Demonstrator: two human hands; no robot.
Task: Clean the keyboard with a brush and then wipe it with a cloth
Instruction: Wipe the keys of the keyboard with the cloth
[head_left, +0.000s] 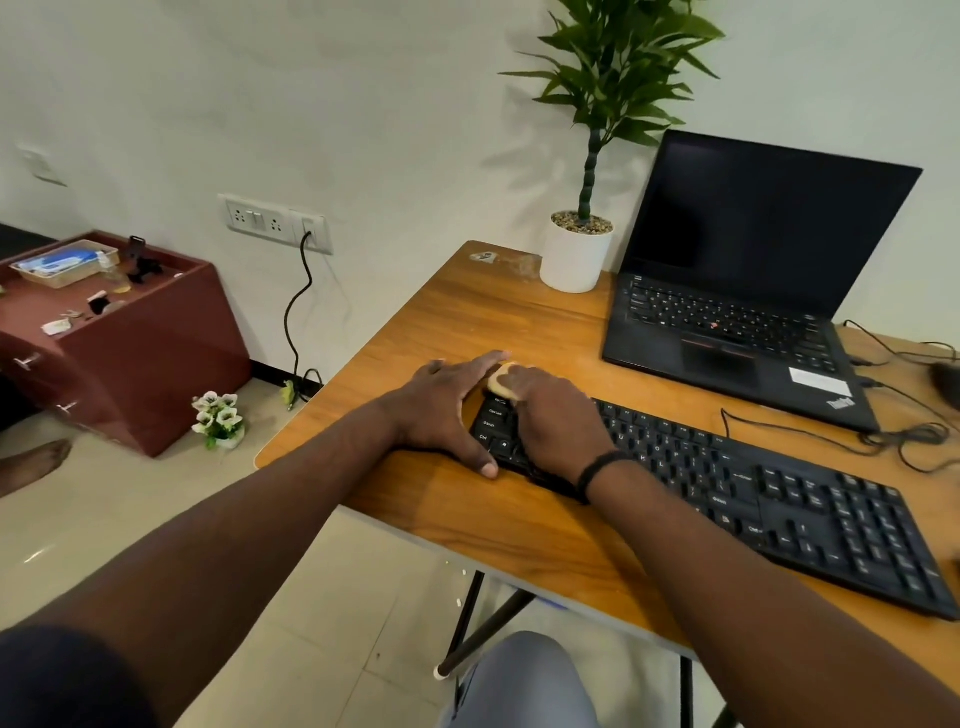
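Observation:
A black keyboard (779, 499) lies at an angle across the wooden table (467, 322). My left hand (441, 410) rests against the keyboard's left end, fingers straight along the far corner and thumb on the near edge. My right hand (556, 421) lies over the leftmost keys and grips a small tan brush (501, 383), whose wooden end shows past my fingers at the keyboard's far left corner. The bristles are hidden under the hand. No cloth is in view.
An open black laptop (743, 291) stands behind the keyboard, with a white potted plant (576, 254) to its left. Cables (914, 436) trail at the right. The table's left edge is close to my left hand. A maroon cabinet (130, 338) stands on the floor at left.

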